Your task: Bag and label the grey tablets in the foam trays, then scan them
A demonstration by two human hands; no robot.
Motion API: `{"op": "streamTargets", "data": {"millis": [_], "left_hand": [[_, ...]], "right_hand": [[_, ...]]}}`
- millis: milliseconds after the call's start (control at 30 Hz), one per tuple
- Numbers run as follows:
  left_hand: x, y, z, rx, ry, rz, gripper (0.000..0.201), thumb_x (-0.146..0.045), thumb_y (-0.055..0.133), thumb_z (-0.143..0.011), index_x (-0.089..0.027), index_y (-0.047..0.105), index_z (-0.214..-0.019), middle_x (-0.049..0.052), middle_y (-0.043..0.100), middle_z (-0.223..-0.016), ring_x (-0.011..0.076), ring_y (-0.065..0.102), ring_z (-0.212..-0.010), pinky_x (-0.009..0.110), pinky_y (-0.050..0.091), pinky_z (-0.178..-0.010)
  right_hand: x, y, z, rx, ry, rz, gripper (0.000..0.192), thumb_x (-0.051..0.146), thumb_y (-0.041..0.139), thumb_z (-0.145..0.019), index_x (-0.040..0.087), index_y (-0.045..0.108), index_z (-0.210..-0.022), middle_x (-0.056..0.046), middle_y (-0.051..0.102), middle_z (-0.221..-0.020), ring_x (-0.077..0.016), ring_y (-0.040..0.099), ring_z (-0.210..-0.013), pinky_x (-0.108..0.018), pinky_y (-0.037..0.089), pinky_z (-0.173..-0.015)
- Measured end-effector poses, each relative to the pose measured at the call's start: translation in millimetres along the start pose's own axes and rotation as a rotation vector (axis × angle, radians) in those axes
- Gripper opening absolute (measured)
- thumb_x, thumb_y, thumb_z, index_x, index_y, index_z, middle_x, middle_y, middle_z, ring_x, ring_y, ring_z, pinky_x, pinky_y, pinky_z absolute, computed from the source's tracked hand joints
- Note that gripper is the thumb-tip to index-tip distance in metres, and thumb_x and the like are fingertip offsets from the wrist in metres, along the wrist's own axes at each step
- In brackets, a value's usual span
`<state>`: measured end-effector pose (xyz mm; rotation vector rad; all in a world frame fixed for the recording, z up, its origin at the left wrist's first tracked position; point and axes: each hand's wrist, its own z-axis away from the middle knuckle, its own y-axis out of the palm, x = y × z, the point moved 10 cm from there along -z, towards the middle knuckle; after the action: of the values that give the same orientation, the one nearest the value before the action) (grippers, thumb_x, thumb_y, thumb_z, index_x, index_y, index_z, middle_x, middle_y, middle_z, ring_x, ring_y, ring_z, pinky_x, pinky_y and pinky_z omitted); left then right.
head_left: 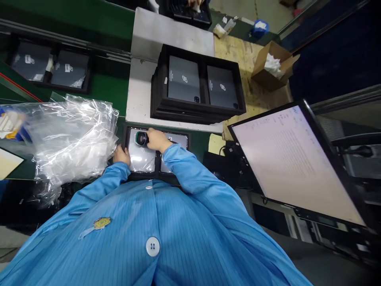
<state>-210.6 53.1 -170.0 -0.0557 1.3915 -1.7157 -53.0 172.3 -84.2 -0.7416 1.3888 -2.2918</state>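
A black tray (pixel 157 173) with two compartments lies right in front of me, a tablet in clear film in each. Over the left tablet (pixel 142 162), my right hand (pixel 157 140) is closed around a dark handheld barcode scanner (pixel 141 138) with a green rim at its head. The scanner's handle is mostly hidden by the fingers. My left hand (pixel 122 155) is at the tray's left edge, thumb and fingers curled against its side wall. Part of the right tablet (pixel 178 140) is covered by my right forearm.
Clear plastic bags (pixel 74 139) are heaped on the left. Beyond my tray stands a stack of black trays (pixel 198 107) with tablets on top. A tilted monitor (pixel 297 159) and a cardboard box (pixel 272 69) are on the right. Another tray (pixel 70 88) lies far left; a person's hand (pixel 195 3) shows at the top.
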Motion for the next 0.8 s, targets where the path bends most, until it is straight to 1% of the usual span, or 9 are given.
{"op": "streamTargets", "data": {"millis": [200, 333, 400, 467, 533, 600, 667, 733, 800], "left_hand": [[-1.6, -2.4, 1.7, 0.02, -0.009, 0.023, 0.045, -0.025, 0.047, -0.102, -0.006, 0.054, -0.143, 0.024, 0.06, -0.139, 0.0365, 0.057, -0.129, 0.049, 0.047, -0.111], [-0.6, -2.9, 0.2, 0.01, -0.025, 0.043, 0.045, -0.025, 0.049, -0.101, -0.006, 0.055, -0.142, 0.024, 0.06, -0.138, 0.0376, 0.057, -0.128, 0.05, 0.047, -0.112], [-1.1, -4.0, -0.6, 0.0, -0.024, 0.053, 0.046, -0.026, 0.051, -0.1, -0.006, 0.055, -0.141, 0.025, 0.061, -0.137, 0.0383, 0.057, -0.129, 0.051, 0.046, -0.112], [-2.7, -6.8, -1.3, -0.017, -0.019, 0.056, 0.047, -0.028, 0.052, -0.1, -0.006, 0.056, -0.141, 0.025, 0.061, -0.136, 0.0391, 0.056, -0.129, 0.053, 0.045, -0.114], [-5.0, -11.2, -1.9, -0.042, -0.015, 0.055, 0.048, -0.031, 0.053, -0.1, -0.005, 0.056, -0.14, 0.026, 0.061, -0.135, 0.0397, 0.055, -0.131, 0.053, 0.044, -0.115], [-9.2, -16.4, -2.5, -0.071, -0.001, 0.052, 0.049, -0.032, 0.054, -0.099, -0.003, 0.056, -0.139, 0.027, 0.061, -0.134, 0.0401, 0.054, -0.133, 0.053, 0.043, -0.116], [-14.6, -19.9, -3.1, -0.086, 0.018, 0.029, 0.05, -0.032, 0.052, -0.098, -0.001, 0.056, -0.138, 0.028, 0.06, -0.135, 0.0405, 0.052, -0.135, 0.053, 0.042, -0.117], [-19.9, -21.8, -3.3, -0.089, 0.03, -0.028, 0.052, -0.033, 0.049, -0.099, 0.001, 0.055, -0.138, 0.03, 0.058, -0.137, 0.0411, 0.051, -0.136, 0.054, 0.042, -0.117], [-24.6, -24.8, -3.0, -0.1, 0.022, -0.091, 0.053, -0.034, 0.046, -0.099, 0.001, 0.054, -0.138, 0.03, 0.056, -0.138, 0.041, 0.05, -0.138, 0.053, 0.042, -0.117]], "right_hand": [[7.0, 7.6, -17.2, 0.086, -0.022, 0.118, 0.029, 0.017, 0.07, -0.084, 0.011, 0.072, -0.113, -0.019, 0.065, -0.128, -0.0332, 0.072, -0.105, -0.037, 0.058, -0.088], [5.1, 6.5, -17.5, 0.052, -0.006, 0.079, 0.032, 0.018, 0.07, -0.083, 0.012, 0.071, -0.114, -0.017, 0.064, -0.129, -0.0307, 0.072, -0.104, -0.035, 0.058, -0.089], [-12.6, 1.3, -10.9, -0.01, 0.064, 0.032, 0.034, 0.018, 0.07, -0.082, 0.013, 0.07, -0.116, -0.017, 0.064, -0.131, -0.0297, 0.072, -0.103, -0.035, 0.058, -0.089], [-54.1, -6.5, 9.1, -0.114, 0.215, -0.058, 0.032, 0.019, 0.07, -0.084, 0.013, 0.068, -0.116, -0.017, 0.065, -0.127, -0.0288, 0.071, -0.104, -0.034, 0.057, -0.092], [-118.0, -10.7, 50.1, -0.254, 0.45, -0.168, 0.029, 0.022, 0.068, -0.087, 0.012, 0.067, -0.115, -0.017, 0.066, -0.122, -0.0286, 0.07, -0.106, -0.034, 0.056, -0.096], [-188.8, -3.6, 112.2, -0.396, 0.739, -0.254, 0.028, 0.023, 0.066, -0.089, 0.01, 0.067, -0.114, -0.019, 0.067, -0.119, -0.0297, 0.069, -0.108, -0.036, 0.054, -0.098], [-244.9, 18.7, 179.2, -0.482, 1.005, -0.315, 0.031, 0.023, 0.066, -0.088, 0.007, 0.066, -0.114, -0.022, 0.066, -0.118, -0.031, 0.069, -0.109, -0.038, 0.054, -0.099], [-274.6, 49.3, 226.7, -0.509, 1.135, -0.382, 0.031, 0.021, 0.068, -0.085, 0.006, 0.068, -0.112, -0.022, 0.067, -0.117, -0.0306, 0.069, -0.107, -0.038, 0.054, -0.099], [-281.6, 77.1, 246.3, -0.523, 1.115, -0.451, 0.028, 0.018, 0.069, -0.082, 0.008, 0.069, -0.108, -0.02, 0.067, -0.116, -0.0288, 0.069, -0.106, -0.037, 0.053, -0.101]]}}
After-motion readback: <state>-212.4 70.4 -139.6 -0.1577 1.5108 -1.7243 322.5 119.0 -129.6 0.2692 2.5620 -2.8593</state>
